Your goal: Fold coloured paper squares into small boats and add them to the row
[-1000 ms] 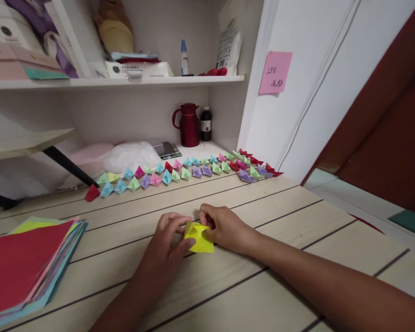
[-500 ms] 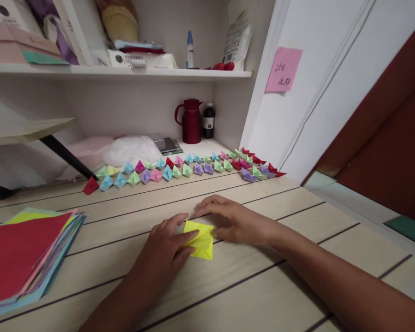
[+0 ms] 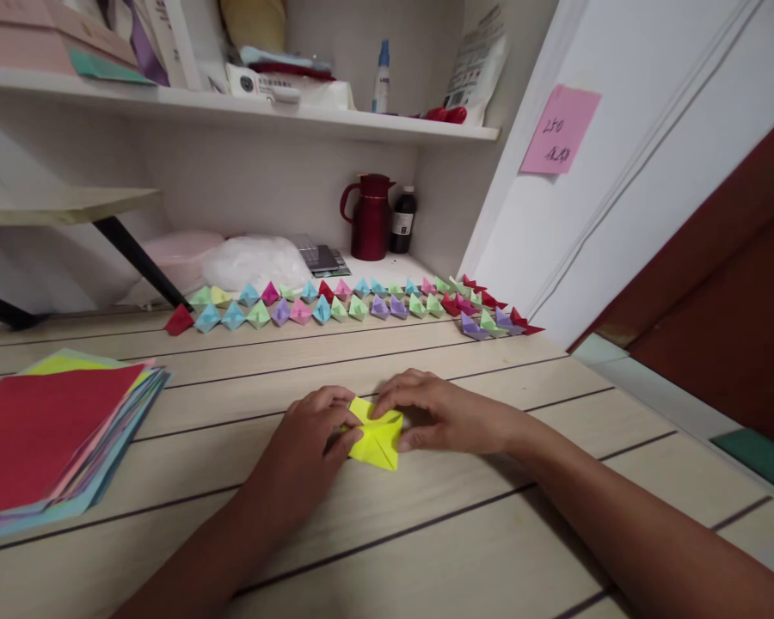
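Note:
A small sheet of yellow origami paper (image 3: 377, 445), folded into a squarish packet with creased flaps, lies on the wooden table between my hands. My left hand (image 3: 313, 434) pinches its left edge between thumb and fingers. On the other side, my right hand (image 3: 435, 413) has its thumb at the right edge and its fingertips on the upper flap, gripping the paper. Part of the upper edge is hidden behind the fingers. Beyond the hands stand rows of folded paper boats (image 3: 298, 311) in many colours.
To the left lies a stack of coloured paper (image 3: 58, 421), red on top. Behind the boats are a plastic bag (image 3: 254, 262), a dark red jug (image 3: 371, 219) and a dark bottle (image 3: 403, 222). A black-legged small shelf (image 3: 64, 205) stands at the left.
My right fingers have moved onto the paper's upper flap from just beside it. The left thumb and fingers have shifted toward the left edge. The camera view has tilted slightly.

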`<state>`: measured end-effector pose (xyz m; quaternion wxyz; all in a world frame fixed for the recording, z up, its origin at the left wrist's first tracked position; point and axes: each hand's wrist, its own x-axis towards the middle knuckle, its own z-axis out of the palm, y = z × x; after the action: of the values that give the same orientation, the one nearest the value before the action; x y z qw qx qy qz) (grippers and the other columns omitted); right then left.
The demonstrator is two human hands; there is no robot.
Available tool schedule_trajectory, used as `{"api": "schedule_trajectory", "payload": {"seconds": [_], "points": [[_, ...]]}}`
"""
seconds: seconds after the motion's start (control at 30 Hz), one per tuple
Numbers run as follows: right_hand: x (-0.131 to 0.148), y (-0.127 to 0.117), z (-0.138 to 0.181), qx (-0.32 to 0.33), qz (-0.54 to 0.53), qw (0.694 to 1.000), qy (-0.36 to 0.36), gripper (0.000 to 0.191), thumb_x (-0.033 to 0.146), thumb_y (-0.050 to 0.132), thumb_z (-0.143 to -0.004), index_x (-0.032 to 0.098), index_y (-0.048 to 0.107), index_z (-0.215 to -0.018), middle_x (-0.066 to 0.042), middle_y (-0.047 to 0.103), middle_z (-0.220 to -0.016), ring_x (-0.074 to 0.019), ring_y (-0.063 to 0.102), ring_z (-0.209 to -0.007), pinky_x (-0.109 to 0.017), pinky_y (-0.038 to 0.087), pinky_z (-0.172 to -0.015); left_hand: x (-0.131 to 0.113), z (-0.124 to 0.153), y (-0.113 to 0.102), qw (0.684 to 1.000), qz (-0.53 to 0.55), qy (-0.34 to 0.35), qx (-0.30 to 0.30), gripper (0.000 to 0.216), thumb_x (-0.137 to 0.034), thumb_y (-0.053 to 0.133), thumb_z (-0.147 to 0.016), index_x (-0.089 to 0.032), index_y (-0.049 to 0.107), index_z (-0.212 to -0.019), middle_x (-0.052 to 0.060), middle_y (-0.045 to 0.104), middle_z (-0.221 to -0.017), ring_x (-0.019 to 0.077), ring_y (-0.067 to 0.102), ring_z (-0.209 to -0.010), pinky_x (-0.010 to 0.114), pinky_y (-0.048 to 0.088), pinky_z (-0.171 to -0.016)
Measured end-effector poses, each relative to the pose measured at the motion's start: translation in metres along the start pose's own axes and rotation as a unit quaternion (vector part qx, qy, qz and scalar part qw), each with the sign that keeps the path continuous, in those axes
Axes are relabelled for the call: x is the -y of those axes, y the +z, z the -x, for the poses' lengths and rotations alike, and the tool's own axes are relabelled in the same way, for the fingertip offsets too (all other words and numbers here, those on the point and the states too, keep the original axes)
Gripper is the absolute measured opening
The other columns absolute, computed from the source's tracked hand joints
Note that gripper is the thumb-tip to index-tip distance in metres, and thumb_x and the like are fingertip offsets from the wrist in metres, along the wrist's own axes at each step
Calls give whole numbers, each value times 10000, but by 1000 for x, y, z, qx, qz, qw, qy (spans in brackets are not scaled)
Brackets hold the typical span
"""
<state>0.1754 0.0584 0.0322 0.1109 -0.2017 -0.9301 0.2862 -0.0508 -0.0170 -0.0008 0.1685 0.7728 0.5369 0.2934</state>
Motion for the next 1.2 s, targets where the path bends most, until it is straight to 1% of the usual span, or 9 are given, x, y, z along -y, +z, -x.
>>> {"api": "schedule_trajectory", "payload": {"seconds": [0.13,0.3,0.37,0.57,0.7,0.83,0.97,1.1,1.2], "points": [[-1,0,-2,0,-1,1000,4,466,295,728,-776,257,581,-1217,-48,622,-1171,-211,512,-1116,-372,312,-993,0,-2,0,1000,17,-13,-5,167,-207,513,-842,-232,674,-808,44,617,-1138,218,574,-1063,394,433,-920],[0,-1,-1,7,-10,1000,8,625,337,760,-735,277,511,-1305,-50,592,-1225,-228,482,-1142,-387,293,-1005,-2,-4,-1,999,29,-33,-17,199,-217,500,-832,-228,681,-751,46,644,-1104,221,594,-1013,391,446,-896],[1,-1,-2,5,-5,1000,8,642,321,761,-733,275,500,-1317,-51,587,-1233,-228,479,-1147,-383,298,-1003,-2,-5,-1,999,36,-34,-20,209,-209,494,-830,-225,674,-723,42,649,-1090,213,598,-1002,381,447,-899],[1,2,-5,-26,-22,999,-1,347,269,636,-853,225,584,-1193,-59,640,-1139,-197,543,-1058,-351,355,-960,-3,-6,0,998,49,-31,-27,227,-209,496,-825,-221,665,-674,44,658,-1061,207,603,-973,371,450,-890],[0,8,-8,-56,-26,998,9,235,259,595,-883,215,619,-1112,-50,657,-1074,-188,553,-1024,-333,375,-934,-3,-6,-1,998,51,-26,-23,239,-217,488,-837,-220,660,-673,41,659,-1054,201,604,-964,357,443,-881],[-1,18,-15,-108,14,993,35,111,180,574,-870,194,644,-955,-41,659,-928,-180,557,-921,-323,393,-862,-4,-4,-2,999,38,-21,-11,232,-339,524,-855,-231,662,-702,39,663,-1066,219,583,-1014,373,418,-889],[-3,24,-21,-131,39,989,60,89,136,568,-845,189,635,-871,-36,640,-870,-172,540,-851,-314,394,-813,-8,-8,4,999,-23,-33,-35,178,-415,668,-747,-241,652,-718,20,676,-1077,243,572,-1014,424,367,-920],[-1,22,-20,-134,28,988,75,77,170,556,-869,189,629,-854,-35,627,-866,-173,530,-853,-314,389,-812,-14,-16,13,991,-99,-51,-70,183,-376,644,-772,-222,627,-675,44,690,-1048,247,588,-977,434,366,-894],[5,14,-16,-120,-10,991,64,267,262,416,-965,185,605,-794,-34,605,-813,-165,531,-818,-312,394,-810,-16,-20,15,989,-121,-50,-62,139,-301,610,-796,-214,629,-690,61,682,-1085,261,589,-1003,442,373,-885]]}}
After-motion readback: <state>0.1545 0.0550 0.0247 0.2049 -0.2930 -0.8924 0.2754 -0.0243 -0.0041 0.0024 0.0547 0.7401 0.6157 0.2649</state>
